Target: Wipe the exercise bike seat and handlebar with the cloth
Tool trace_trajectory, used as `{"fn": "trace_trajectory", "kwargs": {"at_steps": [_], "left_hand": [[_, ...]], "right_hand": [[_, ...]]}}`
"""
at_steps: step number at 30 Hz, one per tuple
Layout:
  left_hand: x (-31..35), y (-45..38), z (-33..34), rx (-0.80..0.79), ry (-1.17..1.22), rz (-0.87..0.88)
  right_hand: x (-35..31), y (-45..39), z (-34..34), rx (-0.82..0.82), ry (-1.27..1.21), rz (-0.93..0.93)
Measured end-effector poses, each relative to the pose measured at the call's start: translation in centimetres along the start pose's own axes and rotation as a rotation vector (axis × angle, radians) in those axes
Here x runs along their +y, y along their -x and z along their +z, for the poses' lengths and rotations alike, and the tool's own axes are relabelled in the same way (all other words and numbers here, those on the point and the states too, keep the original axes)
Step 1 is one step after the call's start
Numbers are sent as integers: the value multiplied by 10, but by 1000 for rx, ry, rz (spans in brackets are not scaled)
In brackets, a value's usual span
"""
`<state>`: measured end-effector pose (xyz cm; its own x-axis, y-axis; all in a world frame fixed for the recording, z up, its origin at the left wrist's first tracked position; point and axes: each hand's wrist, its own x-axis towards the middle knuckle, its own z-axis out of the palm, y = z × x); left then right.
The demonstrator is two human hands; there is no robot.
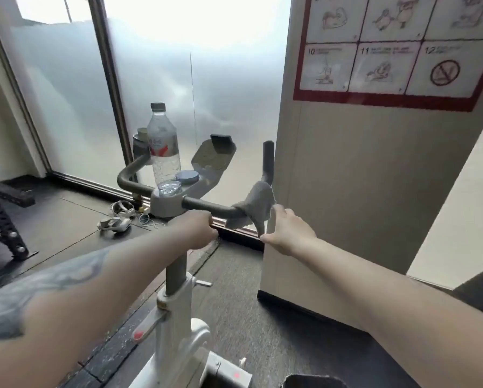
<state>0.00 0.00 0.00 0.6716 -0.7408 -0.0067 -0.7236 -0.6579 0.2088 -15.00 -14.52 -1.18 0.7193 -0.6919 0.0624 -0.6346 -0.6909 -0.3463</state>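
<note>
The exercise bike's grey handlebar [206, 207] runs across the middle of the view on a white stem. A grey cloth [258, 204] is draped over the bar's right bend, below the upright right grip. My left hand [198, 228] is closed around the bar just right of the stem. My right hand [286, 233] sits right of the cloth, its thumb and fingers pinching the cloth's hanging lower corner. A dark edge at the bottom [315, 380] may be the seat; I cannot tell.
A clear water bottle [163, 152] stands in the console's cup holder, a tablet holder [215, 155] beside it. A beige pillar [360, 191] with a red-framed poster stands close on the right. Frosted glass behind; cables and earphones [120, 217] on the floor; black rack [2, 214] at left.
</note>
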Motion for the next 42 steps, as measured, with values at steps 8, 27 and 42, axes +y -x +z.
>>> {"fn": "trace_trajectory", "kwargs": {"at_steps": [8,27,42], "left_hand": [[1,-46,-6,90,17,-167],[-2,19,18,103,157,-302],[-140,358,33,188,389,-292]], "right_hand": [[-16,-94,21,-65,139,-222],[-2,-47,3,249,-852,-265],[-162,286,103,-564,-1126,-373]]}}
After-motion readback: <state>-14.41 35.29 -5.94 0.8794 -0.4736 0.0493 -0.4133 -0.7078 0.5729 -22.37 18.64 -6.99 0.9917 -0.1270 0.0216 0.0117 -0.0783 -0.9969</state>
